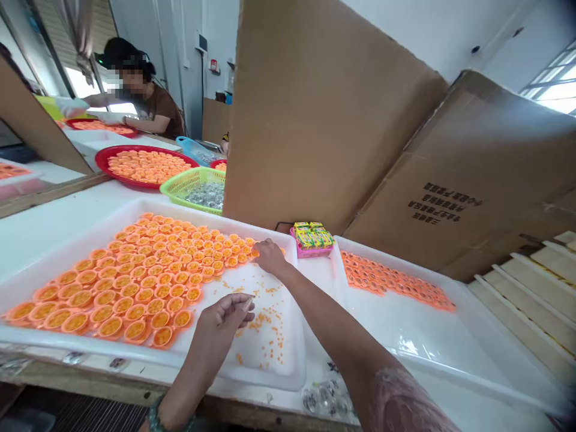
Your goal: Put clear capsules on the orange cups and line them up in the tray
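A white tray [297, 354] holds rows of small orange cups [135, 291] with yellow-orange bits inside. Over the bare part of this tray is my left hand [222, 321], its thumb and fingers pinched together; whatever may be between the tips is too small to name. Farther back, my right hand [270, 257] reaches to the right end of the cup rows, fingers curled down on an orange cup [255, 252] there. Loose orange bits [265, 321] lie scattered on the tray floor near both hands.
Beyond the tray stand a red basin [101, 162] of orange pieces, a green basket [168, 187] of clear pieces and a pink box [312, 253] of yellow-green packets. Cardboard [324, 120] walls the back. Another tray [432, 354] is right; clear domes [326, 396] lie in front. A co-worker [164, 114] sits far left.
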The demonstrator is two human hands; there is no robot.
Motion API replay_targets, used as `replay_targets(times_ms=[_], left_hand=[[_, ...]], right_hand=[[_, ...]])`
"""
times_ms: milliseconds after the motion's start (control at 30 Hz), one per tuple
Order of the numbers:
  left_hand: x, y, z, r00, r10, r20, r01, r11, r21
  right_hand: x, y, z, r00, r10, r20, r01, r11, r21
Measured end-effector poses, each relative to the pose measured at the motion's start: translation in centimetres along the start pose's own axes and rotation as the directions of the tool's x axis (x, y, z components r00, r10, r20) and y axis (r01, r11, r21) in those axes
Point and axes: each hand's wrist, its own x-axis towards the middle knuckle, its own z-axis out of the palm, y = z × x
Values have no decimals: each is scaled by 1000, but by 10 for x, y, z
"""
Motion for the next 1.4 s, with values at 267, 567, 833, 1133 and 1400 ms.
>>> replay_targets(times_ms=[267,567,833,1133,1400], left_hand=[[10,-14,-9,1000,9,6,-8,997,-76],[17,-15,-11,984,-28,-178,-7,981,-194],[12,-7,-10,993,-106,56,114,978,-174],[13,-7,-20,955,-112,275,206,916,-344],[15,-8,-18,950,-177,259,244,934,-260]], right_hand=[[-16,-2,8,998,-58,9,58,998,-10],[-96,-37,-30,957,-212,-199,271,897,350],[-125,-56,-48,957,-243,-159,291,811,508],[-140,-62,-31,853,-202,-482,422,810,407],[-143,-60,-28,904,-114,-412,338,780,526]])
